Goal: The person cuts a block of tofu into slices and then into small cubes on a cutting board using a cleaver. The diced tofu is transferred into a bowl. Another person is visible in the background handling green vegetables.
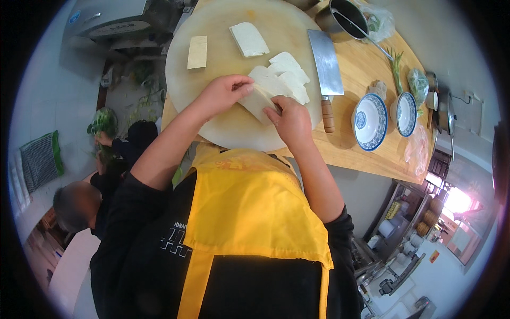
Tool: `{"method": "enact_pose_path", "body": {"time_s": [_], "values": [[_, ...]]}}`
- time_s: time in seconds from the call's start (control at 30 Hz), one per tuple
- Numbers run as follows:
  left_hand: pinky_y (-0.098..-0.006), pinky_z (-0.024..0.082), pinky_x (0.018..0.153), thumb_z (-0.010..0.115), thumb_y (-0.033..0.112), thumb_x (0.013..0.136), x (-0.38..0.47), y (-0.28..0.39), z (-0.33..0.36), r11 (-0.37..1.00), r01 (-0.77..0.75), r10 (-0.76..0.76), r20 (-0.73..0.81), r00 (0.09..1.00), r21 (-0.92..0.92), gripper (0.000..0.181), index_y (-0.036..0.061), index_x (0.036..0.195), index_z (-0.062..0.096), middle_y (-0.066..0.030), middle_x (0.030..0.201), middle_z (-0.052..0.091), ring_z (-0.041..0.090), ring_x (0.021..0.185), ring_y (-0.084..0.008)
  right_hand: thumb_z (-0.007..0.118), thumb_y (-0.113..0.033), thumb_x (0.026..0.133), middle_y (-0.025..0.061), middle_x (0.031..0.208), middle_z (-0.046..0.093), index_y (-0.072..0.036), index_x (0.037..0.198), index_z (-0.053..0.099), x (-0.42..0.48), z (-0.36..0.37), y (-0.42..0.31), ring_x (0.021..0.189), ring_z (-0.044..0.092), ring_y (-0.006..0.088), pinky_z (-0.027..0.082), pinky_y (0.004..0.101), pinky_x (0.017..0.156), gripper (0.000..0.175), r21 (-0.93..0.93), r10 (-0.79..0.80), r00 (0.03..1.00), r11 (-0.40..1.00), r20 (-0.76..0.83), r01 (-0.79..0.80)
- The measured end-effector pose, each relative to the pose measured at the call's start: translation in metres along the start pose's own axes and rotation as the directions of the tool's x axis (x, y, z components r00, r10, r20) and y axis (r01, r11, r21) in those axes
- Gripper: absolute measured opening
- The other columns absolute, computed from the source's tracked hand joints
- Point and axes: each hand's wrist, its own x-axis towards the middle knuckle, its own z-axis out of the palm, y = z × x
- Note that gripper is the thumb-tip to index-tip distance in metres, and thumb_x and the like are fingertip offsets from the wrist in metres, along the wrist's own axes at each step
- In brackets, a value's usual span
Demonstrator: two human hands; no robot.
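Observation:
On a round cutting board [223, 127], my left hand [229, 93] and my right hand [291, 119] pinch a pale slab of tofu [258, 104] between them, one at each end. Its near edge is low over the board. Thin white tofu slices [289, 73] overlap just beyond it, touching one another. Farther back lies a thicker white tofu piece [249, 39]. A yellowish rectangular block [197, 52] rests near the board's left side. A cleaver [326, 65] with a wooden handle lies along the board's right edge, touched by neither hand.
Two blue-and-white bowls [369, 121] [405, 114] stand on the wooden table [346, 149] at right. Behind the cleaver is a metal pot [343, 20] with a long utensil. Green stalks [396, 71] and plastic bags lie nearby. Another person [79, 205] handles leafy greens [104, 123] at left.

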Motion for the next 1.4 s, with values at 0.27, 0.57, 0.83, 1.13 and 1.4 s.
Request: {"method": "enact_pose_path", "body": {"time_s": [0.27,0.57,0.83,1.13,1.4], "values": [[-0.0318,0.054,0.085,0.074,0.007,0.088,-0.001,-0.005,0.001,0.979,-0.101,0.090,0.070,0.994,0.175,0.036,0.0052,0.123,0.069,-0.0082,0.105,0.069,0.065,0.095,-0.0183,0.084,-0.019,0.078,0.0125,0.097,0.068,-0.008,0.109,0.070,-0.004,0.000,0.003,0.086,0.066,0.0331,0.054,0.0435,0.076,0.035,-0.176,-0.166,0.977,0.974,-0.136,0.141],[-0.0313,0.050,0.092,0.067,0.007,0.093,0.019,0.067,-0.028,0.798,-0.400,0.216,0.404,0.889,0.451,0.027,0.0034,0.120,0.067,-0.0074,0.115,0.068,0.063,0.103,-0.0162,0.086,-0.022,0.078,0.0108,0.090,0.068,-0.002,0.100,0.065,-0.003,-0.009,-0.001,0.084,0.065,0.0314,0.054,0.0417,0.076,0.036,0.002,-0.006,0.999,1.000,-0.052,0.006],[-0.0317,0.052,0.091,0.069,0.016,0.094,0.143,0.124,-0.091,0.809,-0.149,-0.009,0.266,0.964,0.569,0.031,0.0026,0.122,0.068,-0.0063,0.111,0.071,0.064,0.101,-0.0163,0.077,-0.032,0.088,0.0139,0.094,0.075,0.001,0.112,0.068,0.138,-0.014,-0.028,0.079,0.072,0.0231,0.055,0.0375,0.071,0.042,0.329,0.227,0.971,0.913,0.075,-0.239],[-0.0421,0.058,0.078,0.069,0.019,0.087,0.186,0.069,-0.100,0.609,-0.233,0.089,0.227,0.970,0.758,0.029,0.0062,0.112,0.074,-0.0140,0.100,0.075,0.072,0.091,-0.0291,0.077,-0.033,0.089,0.0117,0.093,0.075,-0.001,0.113,0.074,0.167,-0.002,-0.022,0.077,0.069,0.0196,0.054,0.0336,0.072,0.040,0.141,0.289,0.941,0.939,0.178,-0.315],[-0.0393,0.053,0.091,0.068,0.017,0.092,0.136,0.085,-0.071,0.474,-0.308,0.435,0.084,0.896,0.825,0.032,0.0036,0.120,0.069,-0.0125,0.113,0.071,0.068,0.103,-0.0303,0.078,-0.026,0.088,0.0142,0.100,0.070,-0.004,0.108,0.074,0.082,-0.021,0.004,0.084,0.069,0.0287,0.055,0.0397,0.075,0.030,-0.120,-0.058,0.959,0.992,-0.278,0.025]]}}
